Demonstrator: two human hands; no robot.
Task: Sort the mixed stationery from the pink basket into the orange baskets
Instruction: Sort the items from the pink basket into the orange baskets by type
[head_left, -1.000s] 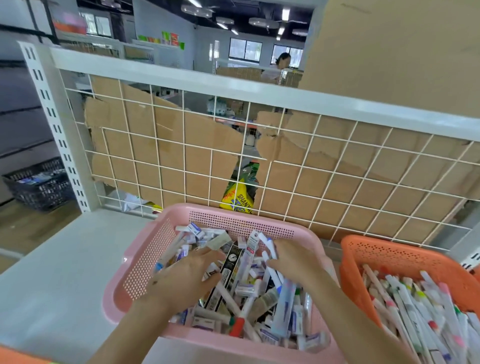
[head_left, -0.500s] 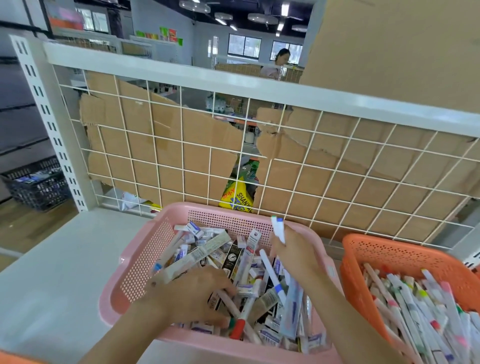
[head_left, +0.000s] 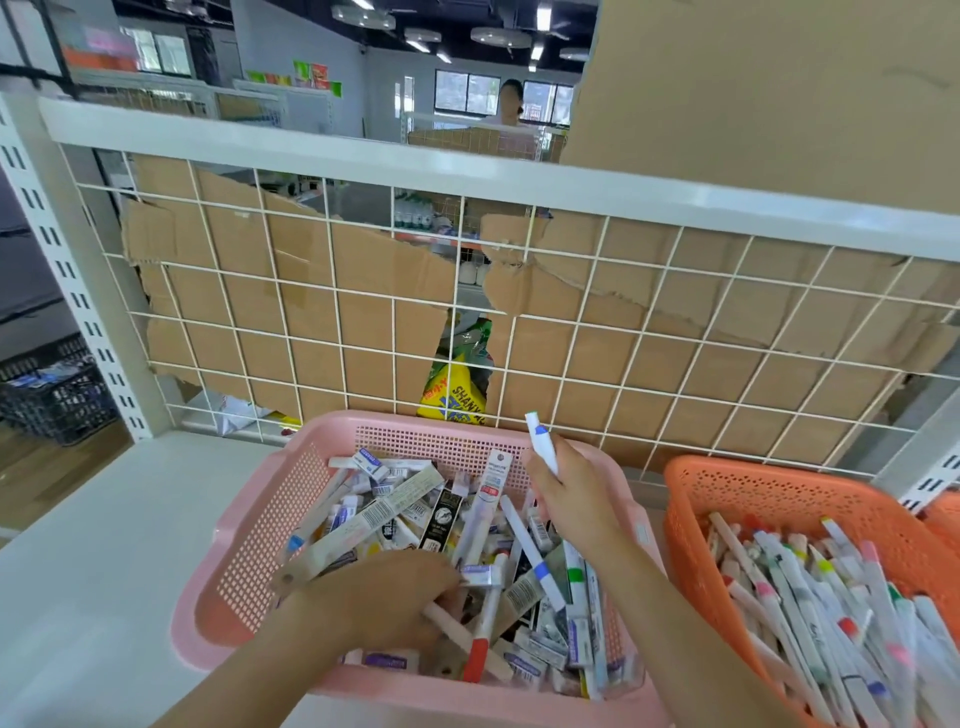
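The left hand (head_left: 374, 605) reaches palm-down into the stationery in the pink basket (head_left: 260, 525) on the table (head_left: 104, 530). Its fingers curl into the pile, and I cannot tell whether they grip anything. Farther back, the right hand (head_left: 576, 501) is raised over the basket, its fingers gripping an upright white marker (head_left: 541, 441). The orange basket (head_left: 769, 488) sits just beside it on the right.

Torn cardboard (head_left: 311, 291) behind wire grid (head_left: 519, 317).

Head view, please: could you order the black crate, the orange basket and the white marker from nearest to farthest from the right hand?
1. white marker: gripped by the right hand itself.
2. orange basket: just to the hand's right, on the same surface.
3. black crate: far left, down on the floor.
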